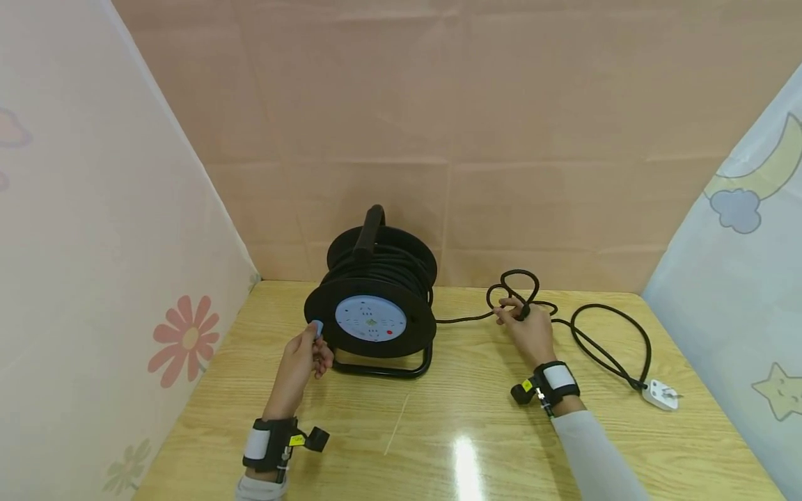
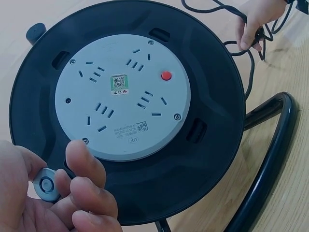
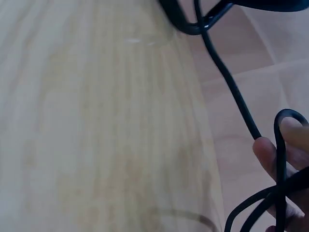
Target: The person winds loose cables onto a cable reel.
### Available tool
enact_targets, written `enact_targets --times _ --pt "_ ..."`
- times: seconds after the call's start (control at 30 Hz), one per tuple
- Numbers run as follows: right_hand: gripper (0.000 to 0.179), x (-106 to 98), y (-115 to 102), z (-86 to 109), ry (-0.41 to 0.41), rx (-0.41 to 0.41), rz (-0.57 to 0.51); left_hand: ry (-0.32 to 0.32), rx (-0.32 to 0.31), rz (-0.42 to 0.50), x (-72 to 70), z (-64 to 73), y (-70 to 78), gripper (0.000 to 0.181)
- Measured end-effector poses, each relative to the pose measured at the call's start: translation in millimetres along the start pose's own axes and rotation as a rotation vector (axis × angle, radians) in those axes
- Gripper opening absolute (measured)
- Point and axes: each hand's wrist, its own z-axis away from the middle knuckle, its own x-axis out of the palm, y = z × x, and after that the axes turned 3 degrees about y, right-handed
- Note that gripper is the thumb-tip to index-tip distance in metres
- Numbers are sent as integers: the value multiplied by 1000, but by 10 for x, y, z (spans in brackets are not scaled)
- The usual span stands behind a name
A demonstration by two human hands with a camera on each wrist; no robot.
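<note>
A black cable reel (image 1: pixel 370 292) stands on its tube frame at the middle back of the table. Its pale socket plate (image 2: pixel 123 96) has several outlets and a red button. At the reel's lower left rim, my left hand (image 1: pixel 303 358) pinches a small grey crank knob (image 2: pixel 47 184) between thumb and index finger. My right hand (image 1: pixel 529 330) holds the black cable (image 1: pixel 466 319) to the right of the reel, with loops of it around the fingers (image 3: pixel 265 152). From there the cable runs on to a white plug (image 1: pixel 661 394) lying at the table's right.
The wooden table (image 1: pixel 401 438) ends against a brown-papered back wall (image 1: pixel 451 139). Patterned side panels stand at left and right. A loose cable loop (image 1: pixel 645 341) lies between the right hand and the plug. The reel's carrying handle (image 1: pixel 371 233) sticks up.
</note>
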Motion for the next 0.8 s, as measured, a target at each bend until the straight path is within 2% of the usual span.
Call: enact_targets --times 0.13,0.4,0.57,0.8 --pt "29 22 17 22 29 -43 40 -3 -4 -1 -5 1 0 60" --pt "13 43 65 -3 180 -249 178 -12 -17 -8 -15 7 9 60" --pt "14 31 39 -50 247 -362 251 -7 -25 -16 -18 2 -6 61" --pt "15 12 4 -69 312 -462 326 -1 -23 -24 -9 -10 -41 60"
